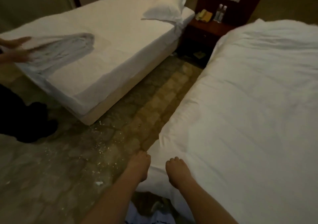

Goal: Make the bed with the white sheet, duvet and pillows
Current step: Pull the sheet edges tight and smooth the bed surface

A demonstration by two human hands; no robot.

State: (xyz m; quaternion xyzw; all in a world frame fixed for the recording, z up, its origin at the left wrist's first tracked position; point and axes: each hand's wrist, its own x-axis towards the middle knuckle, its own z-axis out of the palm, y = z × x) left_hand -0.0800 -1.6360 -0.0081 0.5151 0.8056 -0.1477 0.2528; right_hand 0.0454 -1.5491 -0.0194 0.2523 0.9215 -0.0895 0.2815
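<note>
A white duvet [249, 103] covers the bed on the right. My left hand [138, 165] grips its near-left corner at the edge, fingers curled under the fabric. My right hand [177, 170] grips the same corner a little to the right, fingers curled into the cloth. On the left stands a second bed [103, 39] with a white sheet tucked over the mattress. A white pillow [165, 7] lies at its head. A folded greyish-white cloth [63, 50] lies near its foot.
Another person's hands [15, 50] hold the folded cloth at the far left, dark legs and shoes [32, 124] below. A wooden nightstand [211, 26] with bottles and a phone stands between the beds. Patterned carpet [103, 146] with white specks fills the aisle.
</note>
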